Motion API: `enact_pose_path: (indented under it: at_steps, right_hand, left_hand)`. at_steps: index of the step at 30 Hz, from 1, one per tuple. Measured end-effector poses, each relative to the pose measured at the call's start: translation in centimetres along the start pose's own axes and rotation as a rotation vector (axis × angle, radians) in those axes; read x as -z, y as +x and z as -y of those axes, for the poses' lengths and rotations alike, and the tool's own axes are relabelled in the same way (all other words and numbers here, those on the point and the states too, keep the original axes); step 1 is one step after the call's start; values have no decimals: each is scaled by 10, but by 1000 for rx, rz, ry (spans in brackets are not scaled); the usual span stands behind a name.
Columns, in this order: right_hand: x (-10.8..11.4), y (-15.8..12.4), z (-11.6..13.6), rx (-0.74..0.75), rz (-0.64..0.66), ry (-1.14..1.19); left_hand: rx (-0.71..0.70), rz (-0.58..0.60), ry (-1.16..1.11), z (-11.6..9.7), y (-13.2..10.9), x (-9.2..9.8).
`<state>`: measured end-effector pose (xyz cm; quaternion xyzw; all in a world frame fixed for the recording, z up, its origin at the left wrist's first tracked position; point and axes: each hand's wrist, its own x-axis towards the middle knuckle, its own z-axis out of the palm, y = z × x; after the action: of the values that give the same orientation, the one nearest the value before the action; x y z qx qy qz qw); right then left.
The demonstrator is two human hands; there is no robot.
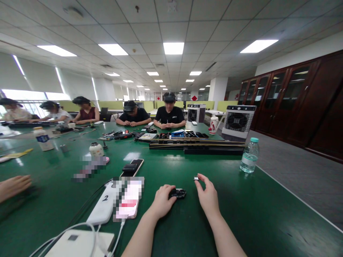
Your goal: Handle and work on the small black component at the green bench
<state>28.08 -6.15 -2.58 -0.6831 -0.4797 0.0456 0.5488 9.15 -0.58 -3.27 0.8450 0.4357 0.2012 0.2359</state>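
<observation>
On the green table, my left hand (162,200) is closed around the near end of a small black device (179,193), shaped like an opened computer mouse. Its uneven upper side faces up, but the details are too small to read. To the right and slightly farther away, my right hand (207,194) pinches a small dark piece with a white face (196,178) between thumb and fingers. A gap of bare tabletop separates the piece from the black device.
Left of my hands lie a lit phone (131,200), a white power bank (103,205), a dark phone (138,167) and cables. A water bottle (249,157) stands right; long black bars (214,150) lie ahead. Another person's hand (16,187) is at left; several people sit beyond.
</observation>
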Motion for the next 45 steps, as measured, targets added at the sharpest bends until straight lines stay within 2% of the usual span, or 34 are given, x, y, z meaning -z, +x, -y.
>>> enact_pose_path:
  at_steps: [4,8,13,21,31,35,45]
  right_hand:
    - [-4,-1,-3,22,78,-46]
    - [-9,-6,-2,29,244,-89]
    - [-15,-13,6,65,428,-28]
    - [-21,-17,10,115,442,-27]
    - [-24,-19,5,173,515,-217]
    - [-23,-20,7,182,496,-251]
    - [-22,-23,18,194,544,-384]
  left_hand:
    - [4,7,-5,-2,0,1]
    - [-1,4,-2,-1,0,1]
    - [-8,-8,11,1,1,-1]
    - [-6,-10,24,6,2,-5]
    - [-26,-24,20,5,2,-5]
    - [-24,-20,30,5,2,-5]
    - [-27,-31,25,10,4,-8]
